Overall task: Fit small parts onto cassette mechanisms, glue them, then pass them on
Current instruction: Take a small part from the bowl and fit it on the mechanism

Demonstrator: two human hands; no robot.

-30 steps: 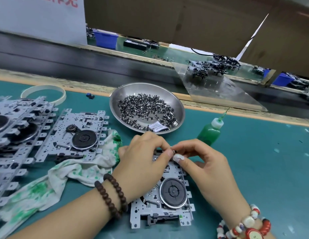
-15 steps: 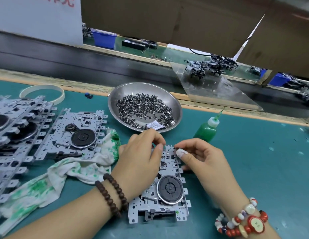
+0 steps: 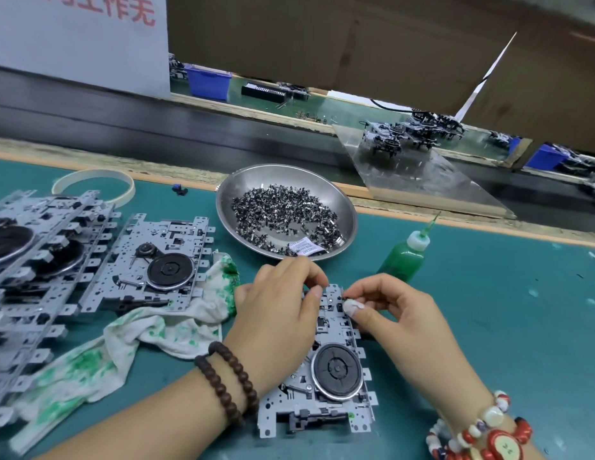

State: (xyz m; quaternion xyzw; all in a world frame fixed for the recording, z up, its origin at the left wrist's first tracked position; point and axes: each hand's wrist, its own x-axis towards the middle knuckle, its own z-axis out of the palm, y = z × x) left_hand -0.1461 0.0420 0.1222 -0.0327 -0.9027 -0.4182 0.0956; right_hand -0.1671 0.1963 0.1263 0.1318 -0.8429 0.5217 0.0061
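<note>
Cassette mechanism is laid flat on the green mat in the head view, directly beneath both hands. Its far end is covered by the left hand, whose fingers are curled down onto the plate; whether anything is pinched there cannot be told. A tiny dark part is pinched between thumb and forefinger of the right hand at the mechanism's far right edge. Behind the hands are seen a steel bowl of small parts and a green glue bottle; a stained rag and further mechanisms lie to the left.
</note>
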